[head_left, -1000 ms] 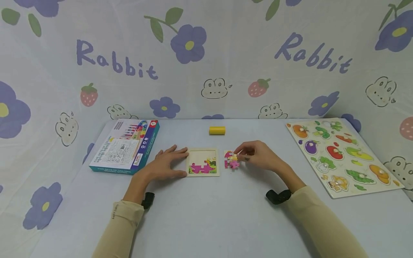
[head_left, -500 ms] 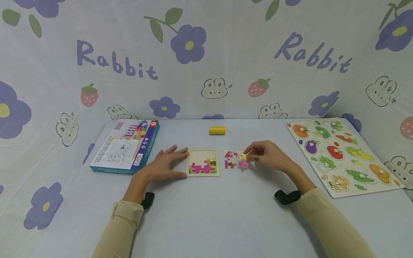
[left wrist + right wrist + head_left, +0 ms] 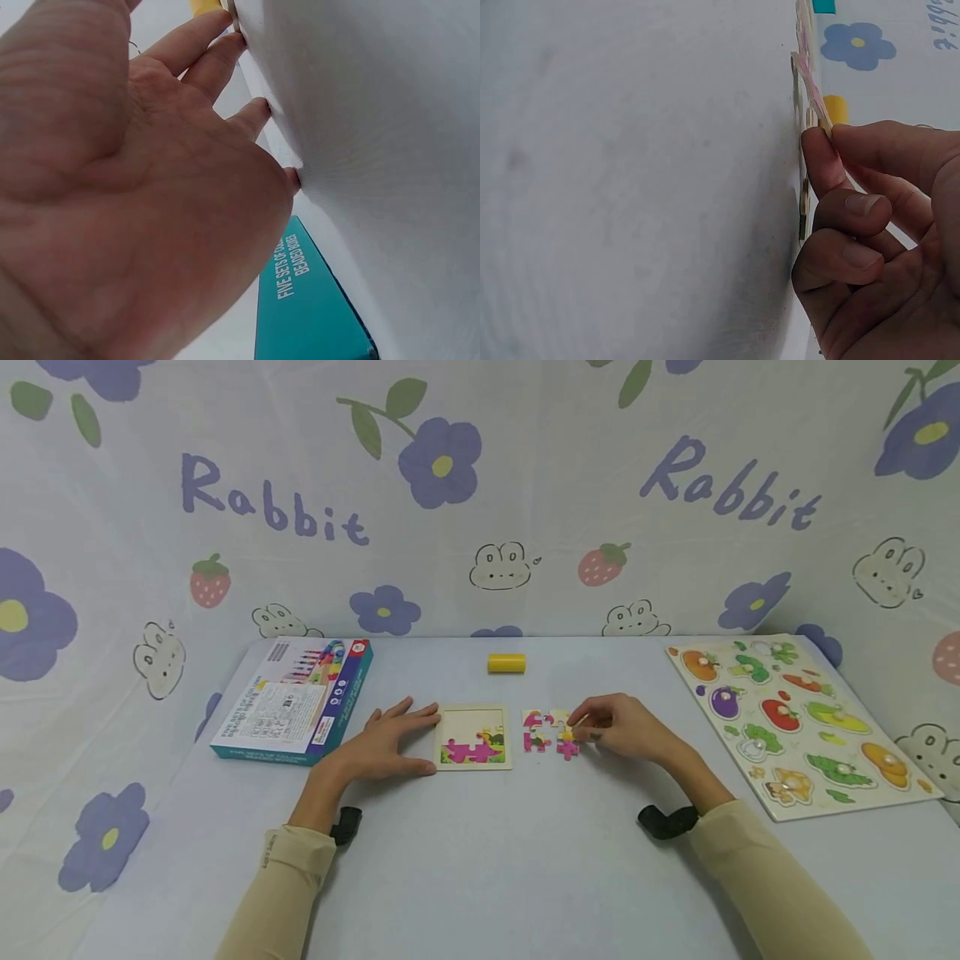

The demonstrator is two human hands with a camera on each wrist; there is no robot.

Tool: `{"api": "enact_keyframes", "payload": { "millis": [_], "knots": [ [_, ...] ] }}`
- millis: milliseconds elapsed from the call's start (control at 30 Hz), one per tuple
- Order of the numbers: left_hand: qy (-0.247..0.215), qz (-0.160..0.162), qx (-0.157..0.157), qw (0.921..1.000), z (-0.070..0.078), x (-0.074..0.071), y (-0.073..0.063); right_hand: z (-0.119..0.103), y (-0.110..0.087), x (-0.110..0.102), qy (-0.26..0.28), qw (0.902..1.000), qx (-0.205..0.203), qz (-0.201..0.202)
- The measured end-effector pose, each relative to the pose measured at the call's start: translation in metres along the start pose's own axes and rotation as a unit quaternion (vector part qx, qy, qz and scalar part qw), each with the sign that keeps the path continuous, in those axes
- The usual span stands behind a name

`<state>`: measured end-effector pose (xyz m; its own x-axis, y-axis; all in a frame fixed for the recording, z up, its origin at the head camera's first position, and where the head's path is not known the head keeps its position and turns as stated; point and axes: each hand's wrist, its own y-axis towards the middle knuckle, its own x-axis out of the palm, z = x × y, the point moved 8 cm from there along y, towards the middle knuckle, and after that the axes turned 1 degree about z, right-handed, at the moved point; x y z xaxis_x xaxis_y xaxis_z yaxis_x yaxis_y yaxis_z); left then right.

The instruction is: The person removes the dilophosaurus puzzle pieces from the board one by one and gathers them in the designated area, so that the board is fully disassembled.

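A small square puzzle tray (image 3: 459, 722) lies in the middle of the table, with pink and green pieces fitted along its lower part. My left hand (image 3: 382, 743) spreads its fingers beside the tray, index fingertip and thumb touching its left edge. To the tray's right lie several loose jigsaw pieces (image 3: 535, 742). Over them, my right hand (image 3: 618, 727) pinches a pink and yellow jigsaw piece (image 3: 567, 749) between thumb and index finger. The right wrist view shows this held piece (image 3: 815, 90) edge-on, tilted above the flat ones; its other fingers are curled.
A yellow cylinder (image 3: 506, 663) lies behind the tray. On the left is a teal and white bead-toy box (image 3: 292, 702); its teal side (image 3: 307, 300) shows in the left wrist view. A vegetable peg board (image 3: 806, 727) lies at the right. Patterned cloth hangs behind.
My right hand first shifted right with the pinched piece, uncovering the loose pieces beside the tray. Since then it has dipped slightly and the piece has tilted. My left hand has stayed put.
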<state>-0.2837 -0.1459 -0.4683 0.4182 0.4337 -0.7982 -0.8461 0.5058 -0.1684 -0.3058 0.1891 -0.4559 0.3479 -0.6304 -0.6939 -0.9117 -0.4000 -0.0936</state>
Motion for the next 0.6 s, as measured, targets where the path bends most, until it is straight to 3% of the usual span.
{"api": "enact_keyframes", "payload": {
  "millis": [600],
  "knots": [
    [0.003, 0.002, -0.003, 1.0000, 0.0009, 0.0000, 0.0011, -0.0051, 0.0055, 0.0059, -0.039, 0.9992, -0.006, -0.001]
  ]
}}
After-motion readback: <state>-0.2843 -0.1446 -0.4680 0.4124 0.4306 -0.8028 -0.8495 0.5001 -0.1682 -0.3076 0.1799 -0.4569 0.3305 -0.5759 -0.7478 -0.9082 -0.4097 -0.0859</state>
